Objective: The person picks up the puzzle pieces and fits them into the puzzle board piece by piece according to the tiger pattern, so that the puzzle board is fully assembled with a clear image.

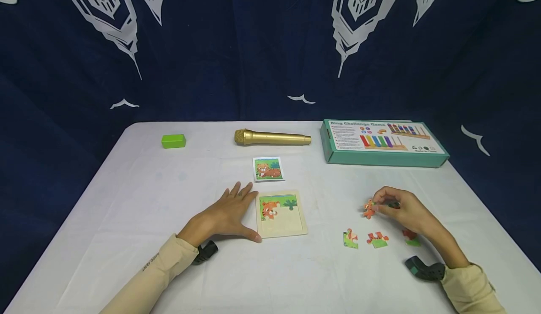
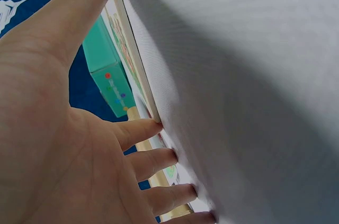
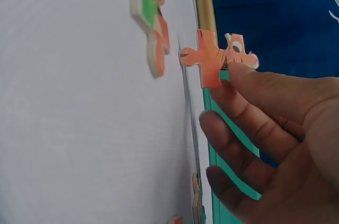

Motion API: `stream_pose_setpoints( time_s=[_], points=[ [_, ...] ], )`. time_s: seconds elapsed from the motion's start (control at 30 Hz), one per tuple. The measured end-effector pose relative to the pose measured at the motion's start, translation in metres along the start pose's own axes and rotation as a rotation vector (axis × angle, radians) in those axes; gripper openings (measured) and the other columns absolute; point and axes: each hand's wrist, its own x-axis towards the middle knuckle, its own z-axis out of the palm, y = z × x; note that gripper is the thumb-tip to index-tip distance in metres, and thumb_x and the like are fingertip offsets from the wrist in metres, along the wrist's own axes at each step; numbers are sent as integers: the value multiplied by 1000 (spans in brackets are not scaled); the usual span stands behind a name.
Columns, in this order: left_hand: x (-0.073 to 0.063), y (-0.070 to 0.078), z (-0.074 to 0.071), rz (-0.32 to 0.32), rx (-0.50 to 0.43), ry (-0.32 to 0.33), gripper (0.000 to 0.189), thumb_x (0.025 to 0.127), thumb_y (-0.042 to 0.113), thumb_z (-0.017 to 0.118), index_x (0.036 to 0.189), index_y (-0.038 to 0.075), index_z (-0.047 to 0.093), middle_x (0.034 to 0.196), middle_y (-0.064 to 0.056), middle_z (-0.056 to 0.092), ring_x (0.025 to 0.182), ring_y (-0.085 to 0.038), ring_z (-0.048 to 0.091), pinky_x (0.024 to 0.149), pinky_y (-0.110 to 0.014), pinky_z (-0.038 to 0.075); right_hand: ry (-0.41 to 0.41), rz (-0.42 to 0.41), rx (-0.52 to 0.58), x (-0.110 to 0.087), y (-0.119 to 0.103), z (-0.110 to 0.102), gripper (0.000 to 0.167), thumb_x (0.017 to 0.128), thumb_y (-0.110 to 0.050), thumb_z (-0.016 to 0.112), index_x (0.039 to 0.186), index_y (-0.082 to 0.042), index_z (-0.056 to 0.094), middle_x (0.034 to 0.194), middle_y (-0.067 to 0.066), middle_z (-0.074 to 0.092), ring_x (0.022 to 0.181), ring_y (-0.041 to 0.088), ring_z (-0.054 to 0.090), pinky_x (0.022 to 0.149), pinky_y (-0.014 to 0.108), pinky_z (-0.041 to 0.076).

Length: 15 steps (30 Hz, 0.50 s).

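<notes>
- Orange puzzle piece (image 1: pixel 369 209): toward the right edge of the table (image 1: pixel 110 210), its long way tipped up.
- Right hand (image 1: pixel 403 208): thumb and finger pinch it.
- Puzzle board (image 1: pixel 285 225): left of the piece.
- Left hand (image 1: pixel 228 215): nearer the board, fingers spread, touching its left side.

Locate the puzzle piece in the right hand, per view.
Head: puzzle piece right of centre, below mid-height, pinched by the right hand.
Left wrist: not visible.
Right wrist: upper half, just right of centre.
Shared landmark: teal box, in all three views.
</notes>
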Motion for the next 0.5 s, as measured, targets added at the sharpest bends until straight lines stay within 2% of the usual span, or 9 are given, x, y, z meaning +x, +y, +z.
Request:
stream_pose_setpoints(
  time_s=[0.3,0.5],
  points=[
    [-1,1,-1,3,-1,-2,118,63,66,77,151,5,27,160,-15,11,146,-39,2,116,-56,10,-6,-12,29,-1,-4,0,14,86,-5,69,99,-10,66,84,-2,64,82,6,58,69,20,47],
    [-1,1,-1,3,-1,0,119,63,66,78,151,5,27,160,-15,11,146,-39,2,116,-56,9,9,-17,38,-1,-2,2,14,86,-5,69,99,-10,68,83,-2,69,83,1,60,69,17,47]
  ],
)
